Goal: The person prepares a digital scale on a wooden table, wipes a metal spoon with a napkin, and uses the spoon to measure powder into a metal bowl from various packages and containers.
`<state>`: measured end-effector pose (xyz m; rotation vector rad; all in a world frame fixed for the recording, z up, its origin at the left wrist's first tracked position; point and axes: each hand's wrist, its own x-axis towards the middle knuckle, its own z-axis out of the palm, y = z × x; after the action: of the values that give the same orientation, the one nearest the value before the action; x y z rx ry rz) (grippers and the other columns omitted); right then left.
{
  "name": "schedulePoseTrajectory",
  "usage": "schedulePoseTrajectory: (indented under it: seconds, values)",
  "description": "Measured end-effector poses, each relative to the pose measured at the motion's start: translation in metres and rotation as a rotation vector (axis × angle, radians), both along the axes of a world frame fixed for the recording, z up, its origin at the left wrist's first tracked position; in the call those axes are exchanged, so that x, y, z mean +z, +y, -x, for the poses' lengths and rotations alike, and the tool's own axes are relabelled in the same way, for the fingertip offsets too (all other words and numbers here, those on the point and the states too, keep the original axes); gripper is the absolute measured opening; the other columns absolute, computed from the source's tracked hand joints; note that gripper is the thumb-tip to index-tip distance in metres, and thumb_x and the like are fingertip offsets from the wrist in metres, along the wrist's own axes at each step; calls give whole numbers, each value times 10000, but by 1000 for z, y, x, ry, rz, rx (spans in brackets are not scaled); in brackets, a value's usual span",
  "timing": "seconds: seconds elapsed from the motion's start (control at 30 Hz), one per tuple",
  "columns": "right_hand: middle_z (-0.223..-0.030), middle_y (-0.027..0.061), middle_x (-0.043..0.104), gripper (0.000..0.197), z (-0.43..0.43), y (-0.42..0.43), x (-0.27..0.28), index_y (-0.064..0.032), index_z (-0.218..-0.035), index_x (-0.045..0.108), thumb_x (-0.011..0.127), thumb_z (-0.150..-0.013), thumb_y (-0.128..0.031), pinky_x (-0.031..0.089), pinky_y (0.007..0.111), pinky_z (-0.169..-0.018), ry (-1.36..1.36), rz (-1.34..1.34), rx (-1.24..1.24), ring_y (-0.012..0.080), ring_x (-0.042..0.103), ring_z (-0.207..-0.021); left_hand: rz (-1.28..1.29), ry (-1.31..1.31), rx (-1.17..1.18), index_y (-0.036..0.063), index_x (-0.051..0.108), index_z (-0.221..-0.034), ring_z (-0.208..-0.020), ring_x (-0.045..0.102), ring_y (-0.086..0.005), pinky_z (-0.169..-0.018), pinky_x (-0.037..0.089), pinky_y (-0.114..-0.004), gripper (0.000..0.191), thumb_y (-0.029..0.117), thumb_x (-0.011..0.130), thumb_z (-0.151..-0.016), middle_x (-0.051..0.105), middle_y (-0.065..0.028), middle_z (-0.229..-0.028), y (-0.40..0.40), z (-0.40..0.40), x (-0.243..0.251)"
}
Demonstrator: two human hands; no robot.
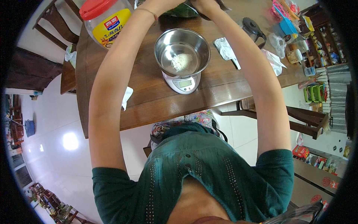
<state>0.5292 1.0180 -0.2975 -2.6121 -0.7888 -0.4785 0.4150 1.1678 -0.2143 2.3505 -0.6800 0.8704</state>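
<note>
Both arms stretch over the wooden table (145, 105), and the top edge of the picture cuts off the fingers. My left hand (163, 5) is at a dark green, rounded thing (180, 11) that I cannot identify. Close by, my right hand (205, 7) is against a dark, shiny item (223, 5), mostly hidden. Whether either hand grips something does not show. Nearer my body, a stainless steel bowl (205, 63) rests on a white digital kitchen scale (174, 85) with a lit display. White powder (181, 62) lies in a small heap on the bowl's bottom.
A clear plastic jar with a red lid (98, 8) stands left, partly behind my left arm. Crumpled white packaging (225, 49), a dark-lidded jug (253, 29) and a blue plastic container (288, 26) are right. White paper (127, 96) lies beside my left forearm. A wooden chair (303, 120) stands right.
</note>
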Motion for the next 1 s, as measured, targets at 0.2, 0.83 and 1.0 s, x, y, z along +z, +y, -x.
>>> schedulePoseTrajectory:
  seconds: [0.2,0.83,1.0]
  values:
    - [-910,239,642,221,7,-14,4,-8,-905,641,588,-827,-208,474,458,-757,19,-205,-42,406,608,-853,1,-41,-6,20,665,-781,-734,625,-365,-660,486,-441,176,189,617,-783,637,-197,-754,-9,-2,4]
    - [-1002,159,685,242,98,-45,49,43,-1067,604,525,-959,-159,515,291,-846,585,-1045,106,202,671,-947,-5,-62,34,15,641,-763,-716,620,-362,-645,479,-435,166,178,626,-795,629,-187,-731,-5,-3,4]
    - [-991,174,685,256,104,-72,52,53,-1066,590,518,-953,-165,531,297,-816,573,-1082,106,234,683,-912,21,-12,19,13,647,-773,-718,619,-367,-643,481,-430,175,185,632,-798,628,-198,-740,-6,-3,9]
